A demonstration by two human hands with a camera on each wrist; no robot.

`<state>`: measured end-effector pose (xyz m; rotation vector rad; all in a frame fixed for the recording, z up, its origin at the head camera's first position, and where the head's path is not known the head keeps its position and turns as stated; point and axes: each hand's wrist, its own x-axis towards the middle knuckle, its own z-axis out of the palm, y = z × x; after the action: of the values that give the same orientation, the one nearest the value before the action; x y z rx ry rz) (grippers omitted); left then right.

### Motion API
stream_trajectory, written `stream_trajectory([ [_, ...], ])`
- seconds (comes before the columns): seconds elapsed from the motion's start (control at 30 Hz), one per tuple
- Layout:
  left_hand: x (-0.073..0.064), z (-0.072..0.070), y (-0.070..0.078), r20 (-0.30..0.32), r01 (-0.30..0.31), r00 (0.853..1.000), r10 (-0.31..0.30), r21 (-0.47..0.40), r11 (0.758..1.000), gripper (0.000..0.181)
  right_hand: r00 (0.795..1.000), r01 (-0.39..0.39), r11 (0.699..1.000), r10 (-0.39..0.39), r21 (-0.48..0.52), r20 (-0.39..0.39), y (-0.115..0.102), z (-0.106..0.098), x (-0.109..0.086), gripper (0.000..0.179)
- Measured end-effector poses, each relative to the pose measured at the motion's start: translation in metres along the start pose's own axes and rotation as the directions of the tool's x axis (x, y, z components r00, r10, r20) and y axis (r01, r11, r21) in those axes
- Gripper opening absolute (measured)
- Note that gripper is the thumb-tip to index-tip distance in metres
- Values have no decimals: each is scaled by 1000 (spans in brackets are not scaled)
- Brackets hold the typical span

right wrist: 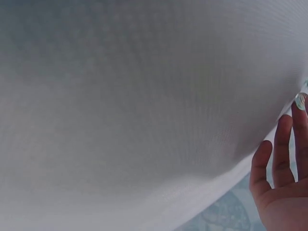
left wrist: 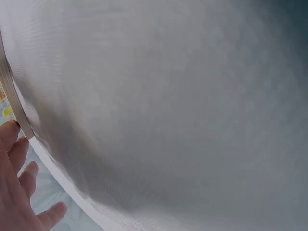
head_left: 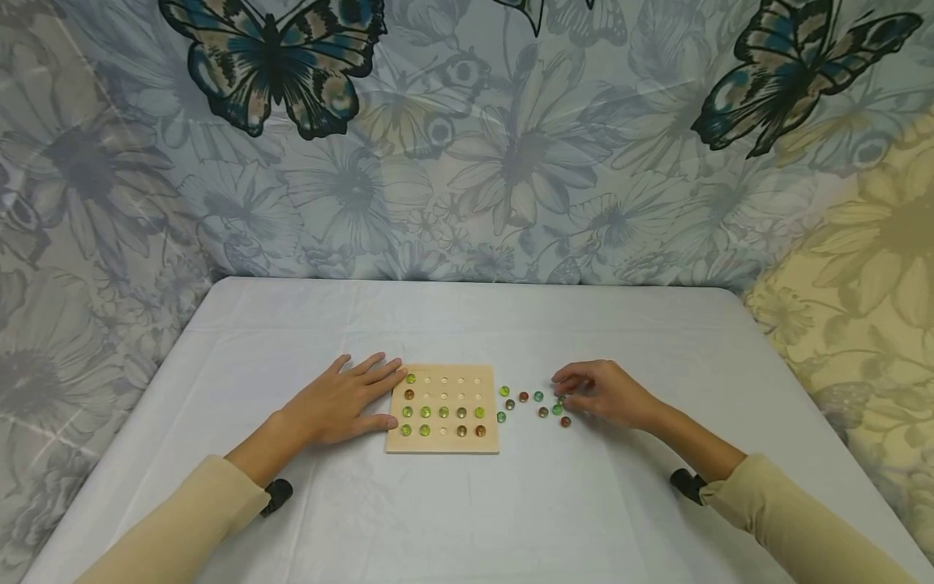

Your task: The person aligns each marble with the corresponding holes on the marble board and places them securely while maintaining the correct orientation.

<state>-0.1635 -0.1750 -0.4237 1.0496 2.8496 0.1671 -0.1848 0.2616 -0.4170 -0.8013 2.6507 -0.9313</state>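
A square wooden board (head_left: 443, 442) with rows of round hollows lies on the table. Green and brown glass marbles sit along its two near rows and in the left column; other hollows show bare wood. My left hand (head_left: 349, 403) rests at the board's left edge, fingers spread and touching its upper left corner, thumb on the lower left side. To the board's right, my right hand (head_left: 601, 395) is low over loose marbles, thumb and fingers curled together. A clear marble with coloured swirls (right wrist: 301, 101) shows at its fingertip in the right wrist view, seemingly pinched.
Several loose marbles, among them a red-brown marble (head_left: 523, 397) and a green marble (head_left: 504, 391), are scattered between the board and the right hand. A white cloth (head_left: 467, 519) covers the table. Patterned fabric (head_left: 467, 186) hangs behind its far edge.
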Motion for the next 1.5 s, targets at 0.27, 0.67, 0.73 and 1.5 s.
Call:
stream_trajectory([
  [0.27,0,-1,2,14,15,1000,-15,0,1000,77,1000,16,1000,-16,-6,2,-1,1,1,28],
  [0.67,1,0,1,32,18,999,-18,6,1000,77,999,28,1000,-28,-3,-29,-9,2,6,28],
  [0.73,1,0,1,37,19,999,-20,9,1000,77,999,35,999,-35,8,-35,-12,3,7,28],
  [1.5,2,-1,2,60,36,998,-37,14,999,78,991,120,989,-115,85,-61,-37,25,32,25],
])
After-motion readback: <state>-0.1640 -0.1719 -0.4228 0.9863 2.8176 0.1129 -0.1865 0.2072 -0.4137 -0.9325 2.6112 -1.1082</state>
